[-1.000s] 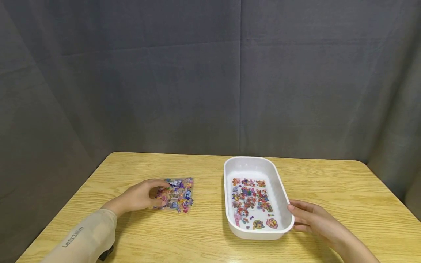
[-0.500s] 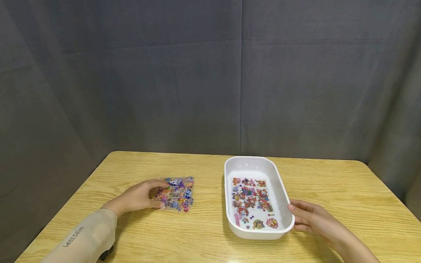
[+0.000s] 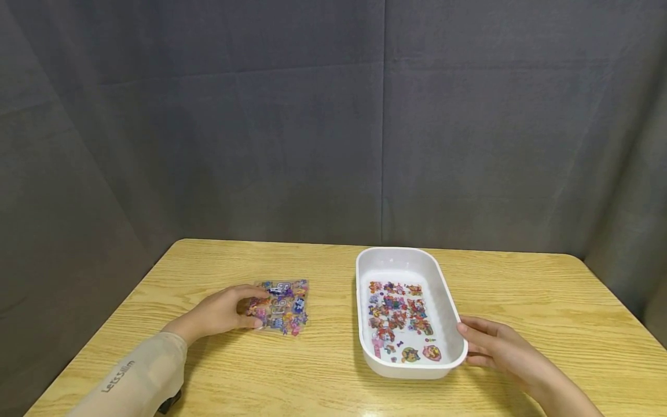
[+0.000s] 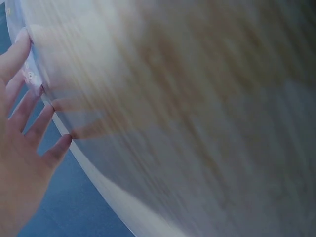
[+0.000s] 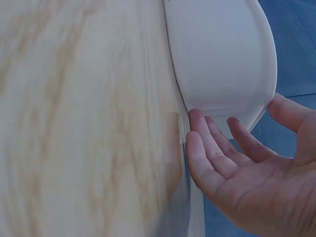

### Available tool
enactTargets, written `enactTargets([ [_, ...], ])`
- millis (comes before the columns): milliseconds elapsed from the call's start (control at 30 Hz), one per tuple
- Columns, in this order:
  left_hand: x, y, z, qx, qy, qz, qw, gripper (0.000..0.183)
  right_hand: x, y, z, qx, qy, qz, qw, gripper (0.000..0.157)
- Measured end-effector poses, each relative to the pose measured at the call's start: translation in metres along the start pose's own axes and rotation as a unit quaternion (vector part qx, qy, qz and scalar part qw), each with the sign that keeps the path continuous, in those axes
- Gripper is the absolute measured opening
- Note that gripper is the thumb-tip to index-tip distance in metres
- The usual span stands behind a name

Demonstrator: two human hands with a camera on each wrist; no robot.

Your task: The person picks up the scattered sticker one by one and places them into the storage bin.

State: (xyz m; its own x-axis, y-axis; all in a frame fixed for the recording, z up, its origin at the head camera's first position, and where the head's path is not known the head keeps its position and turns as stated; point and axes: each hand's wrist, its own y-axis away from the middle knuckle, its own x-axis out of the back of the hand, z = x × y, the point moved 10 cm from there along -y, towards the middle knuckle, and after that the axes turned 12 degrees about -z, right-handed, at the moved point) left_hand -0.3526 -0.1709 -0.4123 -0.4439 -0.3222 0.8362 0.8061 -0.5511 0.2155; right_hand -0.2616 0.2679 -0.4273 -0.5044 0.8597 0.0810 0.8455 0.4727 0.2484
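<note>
In the head view my left hand [image 3: 224,310] holds the left part of a clear packet of cartoon stickers [image 3: 292,307], its thumb and fingers curled at that end. The left wrist view shows a bit of the packet [image 4: 33,76] by the fingers, with the other fingertips right at the tabletop. A white rectangular tray [image 3: 448,289] stands to the right, and my right hand [image 3: 502,350] grips its near right corner. The thumb is on the rim and the fingers lie against the outer wall. Inside the tray lie colourful cartoon stickers [image 3: 398,315].
The wooden table [image 3: 323,382] has rounded far corners. A dark grey curtain [image 3: 292,145] hangs behind it and at both sides. A small black object [image 3: 169,401] shows under the left sleeve [image 3: 140,370].
Both hands keep their places on the packet and the tray. The print and glare on the packet look slightly different, and the whole head view has shifted a little.
</note>
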Motion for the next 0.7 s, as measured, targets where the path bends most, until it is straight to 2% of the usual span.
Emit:
enactTargets([
  [200, 0.001, 0.001, 0.005, 0.000, -0.054, 0.009, 0.9985, 0.053, 0.001, 0.000, 0.001, -0.004, -0.001, 0.002, 1.000, 0.071],
  [400, 0.006, 0.004, 0.017, -0.017, -0.131, 0.040, 0.9905, 0.047, 0.000, -0.001, 0.001, 0.001, -0.003, -0.002, 1.000, 0.072],
  [700, 0.008, 0.004, 0.015, -0.006, -0.136, 0.051, 0.9893, 0.045, 0.000, 0.000, 0.001, -0.003, 0.001, -0.004, 1.000, 0.072],
])
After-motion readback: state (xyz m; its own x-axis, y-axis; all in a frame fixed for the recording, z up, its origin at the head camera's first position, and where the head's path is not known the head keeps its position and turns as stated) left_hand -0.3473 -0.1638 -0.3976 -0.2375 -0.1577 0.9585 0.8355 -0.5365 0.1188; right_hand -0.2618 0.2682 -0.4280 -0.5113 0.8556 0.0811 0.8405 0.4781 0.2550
